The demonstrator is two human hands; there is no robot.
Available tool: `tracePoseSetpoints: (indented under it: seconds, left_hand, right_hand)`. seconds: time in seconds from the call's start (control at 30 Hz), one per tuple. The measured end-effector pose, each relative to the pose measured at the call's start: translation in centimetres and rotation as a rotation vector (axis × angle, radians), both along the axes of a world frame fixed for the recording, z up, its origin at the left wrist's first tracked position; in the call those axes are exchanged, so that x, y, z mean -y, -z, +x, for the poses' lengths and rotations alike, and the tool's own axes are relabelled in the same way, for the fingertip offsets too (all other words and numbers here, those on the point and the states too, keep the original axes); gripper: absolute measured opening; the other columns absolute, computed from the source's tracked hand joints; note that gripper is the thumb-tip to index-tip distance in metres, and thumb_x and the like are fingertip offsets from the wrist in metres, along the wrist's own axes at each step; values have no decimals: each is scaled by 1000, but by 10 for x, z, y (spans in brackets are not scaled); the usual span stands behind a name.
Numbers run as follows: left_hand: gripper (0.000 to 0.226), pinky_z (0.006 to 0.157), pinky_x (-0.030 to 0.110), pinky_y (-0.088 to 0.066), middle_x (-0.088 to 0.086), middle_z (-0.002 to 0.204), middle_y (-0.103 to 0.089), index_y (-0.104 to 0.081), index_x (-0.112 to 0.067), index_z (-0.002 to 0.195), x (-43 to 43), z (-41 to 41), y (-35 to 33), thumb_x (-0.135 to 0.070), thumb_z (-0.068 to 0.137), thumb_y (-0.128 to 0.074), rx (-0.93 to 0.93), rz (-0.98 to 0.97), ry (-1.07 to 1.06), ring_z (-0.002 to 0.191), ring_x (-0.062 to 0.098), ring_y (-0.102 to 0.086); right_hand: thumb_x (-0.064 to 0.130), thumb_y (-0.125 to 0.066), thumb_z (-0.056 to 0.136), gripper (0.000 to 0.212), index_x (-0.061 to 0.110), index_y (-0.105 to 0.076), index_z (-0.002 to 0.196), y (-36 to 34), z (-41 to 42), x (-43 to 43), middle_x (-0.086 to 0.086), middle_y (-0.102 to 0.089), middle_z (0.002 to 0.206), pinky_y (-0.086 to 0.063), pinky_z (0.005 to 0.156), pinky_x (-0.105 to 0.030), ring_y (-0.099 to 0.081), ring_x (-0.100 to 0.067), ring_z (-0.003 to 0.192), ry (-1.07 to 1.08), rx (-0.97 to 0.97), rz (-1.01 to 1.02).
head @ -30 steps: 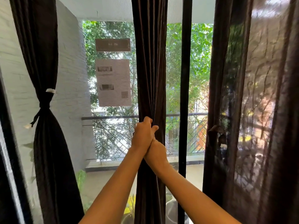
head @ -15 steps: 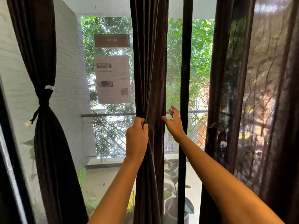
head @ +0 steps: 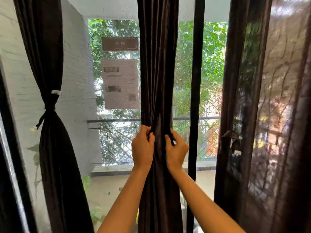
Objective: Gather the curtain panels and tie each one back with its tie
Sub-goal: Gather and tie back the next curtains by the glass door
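A dark brown middle curtain panel (head: 156,64) hangs bunched in front of the window. My left hand (head: 142,148) grips its left edge and my right hand (head: 175,148) grips its right edge, both at railing height, squeezing the folds together. A left curtain panel (head: 50,165) hangs gathered, with a dark tie (head: 48,108) knotted round its waist and a cord end dangling. At the right hangs a wide sheer brown panel (head: 269,115), loose, with a dark tie (head: 230,137) hanging on its left side.
A black window frame bar (head: 196,81) stands just right of the middle panel. Papers (head: 120,83) are stuck on the glass. Beyond the glass are a balcony railing (head: 114,121), a white wall and potted plants.
My right hand has come back from beside the frame bar and closed on the panel's right edge. My left hand stays on the left edge. The view has tilted slightly.
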State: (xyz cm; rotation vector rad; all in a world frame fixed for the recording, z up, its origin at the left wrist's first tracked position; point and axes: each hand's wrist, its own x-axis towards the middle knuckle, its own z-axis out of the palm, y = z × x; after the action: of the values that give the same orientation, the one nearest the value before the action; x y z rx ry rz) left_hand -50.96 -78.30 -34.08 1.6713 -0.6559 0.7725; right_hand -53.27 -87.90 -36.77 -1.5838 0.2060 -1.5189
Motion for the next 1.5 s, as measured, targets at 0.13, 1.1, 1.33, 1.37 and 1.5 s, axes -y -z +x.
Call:
tracePoseSetpoints:
  seconds: [0.13, 1.1, 1.33, 1.37, 1.5]
  left_hand:
    - [16, 69, 16, -52, -6, 92, -67, -56, -15, 106, 7, -2, 9, -6, 92, -53, -10, -24, 81, 81, 7, -65]
    - [30, 77, 10, -49, -11, 97, -64, -55, -15, 112, 10, 4, 18, 4, 89, -52, -40, -46, 183, 88, -10, -61]
    - [32, 80, 9, -49, -7, 99, -66, -56, -11, 115, 7, 4, 18, 6, 88, -55, -40, -54, 225, 92, -6, -63]
    - [32, 81, 10, -49, -8, 99, -65, -56, -12, 116, 6, 4, 18, 6, 88, -54, -49, -50, 235, 93, -7, -62]
    - [37, 86, 10, -47, -9, 102, -64, -55, -12, 117, 4, 6, 19, 9, 87, -55, -77, -18, 264, 99, -9, -60]
  right_hand:
    - [2, -59, 88, 41, 24, -64, 122, 6, -1, -18, 6, -72, 105, -46, 70, -7, -61, 5, 79, -47, -34, -10]
    - [18, -51, 93, 42, 17, -37, 132, 1, -20, -11, -1, -70, 109, -53, 69, -33, -67, -22, 89, 121, -270, -340]
    - [7, -56, 91, 34, 16, -63, 123, 1, -12, -8, 3, -74, 97, -53, 76, -13, -65, 2, 82, -57, -251, -279]
    - [3, -56, 90, 35, 14, -64, 122, 1, -12, -8, 2, -73, 97, -50, 75, -7, -64, 6, 83, -88, -237, -269]
    - [-1, -55, 88, 41, 13, -62, 126, 0, -14, -9, 3, -72, 106, -49, 83, -9, -65, 4, 92, -169, -245, -285]
